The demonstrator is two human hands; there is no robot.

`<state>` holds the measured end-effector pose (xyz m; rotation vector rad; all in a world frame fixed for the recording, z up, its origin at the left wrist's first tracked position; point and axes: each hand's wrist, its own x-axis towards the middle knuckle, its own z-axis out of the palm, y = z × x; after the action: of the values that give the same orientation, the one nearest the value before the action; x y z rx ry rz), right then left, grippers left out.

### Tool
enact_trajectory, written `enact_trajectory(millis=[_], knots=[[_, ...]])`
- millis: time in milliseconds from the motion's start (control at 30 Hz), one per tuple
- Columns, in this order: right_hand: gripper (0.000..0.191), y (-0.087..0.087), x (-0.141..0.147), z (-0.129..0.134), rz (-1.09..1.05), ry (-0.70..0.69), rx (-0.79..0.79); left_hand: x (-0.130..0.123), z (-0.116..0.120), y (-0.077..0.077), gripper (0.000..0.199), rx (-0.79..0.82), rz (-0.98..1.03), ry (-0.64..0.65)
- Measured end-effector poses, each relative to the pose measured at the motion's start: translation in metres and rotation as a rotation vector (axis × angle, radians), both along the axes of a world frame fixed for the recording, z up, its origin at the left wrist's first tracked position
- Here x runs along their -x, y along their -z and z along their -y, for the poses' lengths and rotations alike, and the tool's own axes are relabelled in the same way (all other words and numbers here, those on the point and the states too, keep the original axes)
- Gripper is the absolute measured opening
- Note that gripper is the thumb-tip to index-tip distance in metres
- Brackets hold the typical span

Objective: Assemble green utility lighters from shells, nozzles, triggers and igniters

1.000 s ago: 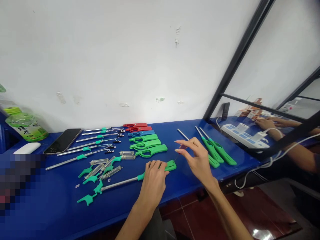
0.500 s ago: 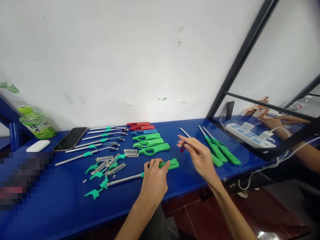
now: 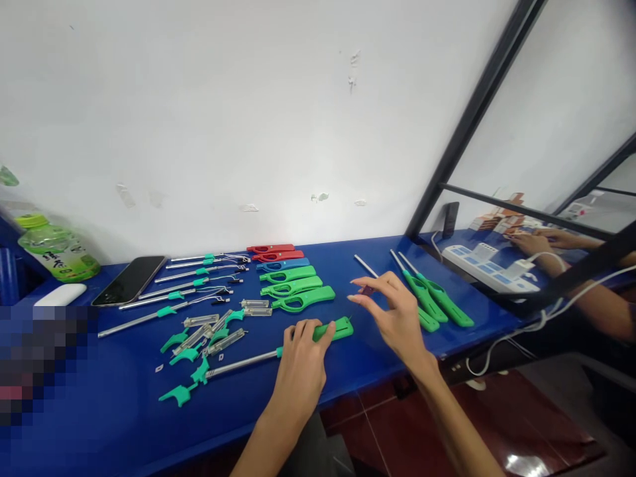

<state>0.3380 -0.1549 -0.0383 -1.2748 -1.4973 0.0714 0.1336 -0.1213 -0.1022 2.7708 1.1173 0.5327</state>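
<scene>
My left hand [image 3: 303, 358] presses a green long-necked lighter [image 3: 342, 328] against the table, its fingers wrapped over the handle. The lighter's metal tube [image 3: 243, 364] sticks out to the left. Just right of and above its end, my right hand [image 3: 392, 311] holds a small screwdriver [image 3: 368, 290] with a dark red handle, mostly hidden by the fingers; its thumb and index fingertips are apart. Left of my left hand lie loose green triggers [image 3: 176, 395] and clear fuel tanks [image 3: 226, 341]. Green lighters [image 3: 450, 310] with tubes fitted rest beyond my right hand.
Metal tubes with wires [image 3: 144, 321] lie in a row at left, beside red, blue and green handle shells [image 3: 303, 298]. A phone [image 3: 130, 281], white case [image 3: 60, 295] and bottle [image 3: 59, 250] stand farther left. A power strip [image 3: 489, 273] and another person's arm [image 3: 551, 258] are behind the black frame.
My right thumb and index finger have spread apart around the screwdriver handle. My left hand keeps its hold on the green lighter. The view has shifted slightly.
</scene>
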Motion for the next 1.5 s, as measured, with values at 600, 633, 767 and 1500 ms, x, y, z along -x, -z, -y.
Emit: enact_trajectory(millis=[600, 633, 767, 1500], knots=[[0.022, -0.007, 0.006, 0.004, 0.011, -0.046, 0.053, 0.0, 0.001, -0.001, 0.053, -0.017, 0.014, 0.003], [0.017, -0.006, 0.006, 0.004, -0.009, 0.011, 0.028, 0.001, 0.001, -0.001, 0.053, -0.017, 0.012, 0.004], [0.016, -0.003, 0.008, 0.002, -0.014, 0.1, 0.006, 0.001, 0.001, -0.001, 0.053, -0.016, 0.005, 0.004], [0.014, 0.003, 0.014, 0.0, -0.069, 0.094, -0.013, 0.0, 0.002, -0.004, 0.053, -0.001, 0.0, -0.003]])
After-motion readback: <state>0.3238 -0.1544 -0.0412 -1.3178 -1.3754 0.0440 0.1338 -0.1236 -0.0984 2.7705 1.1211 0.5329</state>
